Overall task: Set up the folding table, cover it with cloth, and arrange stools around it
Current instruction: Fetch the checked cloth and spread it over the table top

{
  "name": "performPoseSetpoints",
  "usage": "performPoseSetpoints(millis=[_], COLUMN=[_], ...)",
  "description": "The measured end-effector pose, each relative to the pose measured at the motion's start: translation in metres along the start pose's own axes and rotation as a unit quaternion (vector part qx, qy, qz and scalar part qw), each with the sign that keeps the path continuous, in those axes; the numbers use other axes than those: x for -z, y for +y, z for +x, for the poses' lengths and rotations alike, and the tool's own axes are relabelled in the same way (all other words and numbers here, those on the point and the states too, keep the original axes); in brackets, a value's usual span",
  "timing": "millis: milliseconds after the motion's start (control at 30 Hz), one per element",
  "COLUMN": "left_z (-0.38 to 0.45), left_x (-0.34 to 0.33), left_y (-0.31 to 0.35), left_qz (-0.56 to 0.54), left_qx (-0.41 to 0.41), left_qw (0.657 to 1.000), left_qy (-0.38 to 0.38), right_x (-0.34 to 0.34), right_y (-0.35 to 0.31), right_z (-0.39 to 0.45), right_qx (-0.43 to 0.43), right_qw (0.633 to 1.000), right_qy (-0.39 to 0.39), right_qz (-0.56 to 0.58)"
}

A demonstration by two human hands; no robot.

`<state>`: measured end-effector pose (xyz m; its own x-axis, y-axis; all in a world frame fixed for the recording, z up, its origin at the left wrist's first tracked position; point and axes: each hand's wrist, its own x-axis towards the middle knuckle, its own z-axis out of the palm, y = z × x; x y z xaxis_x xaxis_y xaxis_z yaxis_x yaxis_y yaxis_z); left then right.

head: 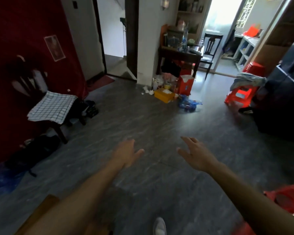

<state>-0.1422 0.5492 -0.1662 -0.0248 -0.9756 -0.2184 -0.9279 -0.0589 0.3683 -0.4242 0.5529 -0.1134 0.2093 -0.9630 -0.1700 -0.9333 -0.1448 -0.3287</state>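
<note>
My left hand (127, 154) and my right hand (196, 154) are stretched out in front of me over the grey floor (143, 119), fingers spread, holding nothing. A folded white checked cloth (51, 107) lies on the seat of a dark wooden chair (32, 82) at the left. A red plastic stool (239, 97) stands at the right with a blue-grey rag (248, 80) draped on it. Another red stool (254, 67) is farther back. Red plastic (288, 199) shows at the bottom right edge. No folding table can be made out.
A large dark red panel (24, 31) leans at the left wall. Clutter with a yellow box (165, 95), red bag (186, 84) and blue plastic (189, 103) lies by a dark side table (180, 55). A dark sofa (285, 99) is at the right. My foot (159, 226) is below.
</note>
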Motion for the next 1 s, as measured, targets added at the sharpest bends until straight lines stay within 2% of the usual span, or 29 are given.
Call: performPoseSetpoints(millis=[367,500,633,833,1000], left_z=[0.146,0.177,0.196,0.233,0.267], left_x=[0.085,0.116,0.135,0.155,0.168], left_y=[-0.053,-0.061,-0.083,-0.151,-0.244], left_qz=[0.022,0.064,0.060,0.004,-0.036], left_qx=[0.145,0.195,0.226,0.269,0.279], left_qw=[0.989,0.978,0.972,0.962,0.958], left_qy=[0.026,0.027,0.028,0.038,0.061], right_x=[0.020,0.033,0.031,0.010,-0.014], right_y=[-0.046,-0.075,-0.115,-0.182,-0.259], right_z=[0.234,0.303,0.354,0.431,0.502], right_qx=[0.109,0.149,0.188,0.233,0.254], right_qw=[0.994,0.986,0.977,0.960,0.948], right_qy=[0.001,-0.031,-0.069,-0.099,-0.122], right_qz=[-0.023,-0.066,-0.078,-0.120,-0.149])
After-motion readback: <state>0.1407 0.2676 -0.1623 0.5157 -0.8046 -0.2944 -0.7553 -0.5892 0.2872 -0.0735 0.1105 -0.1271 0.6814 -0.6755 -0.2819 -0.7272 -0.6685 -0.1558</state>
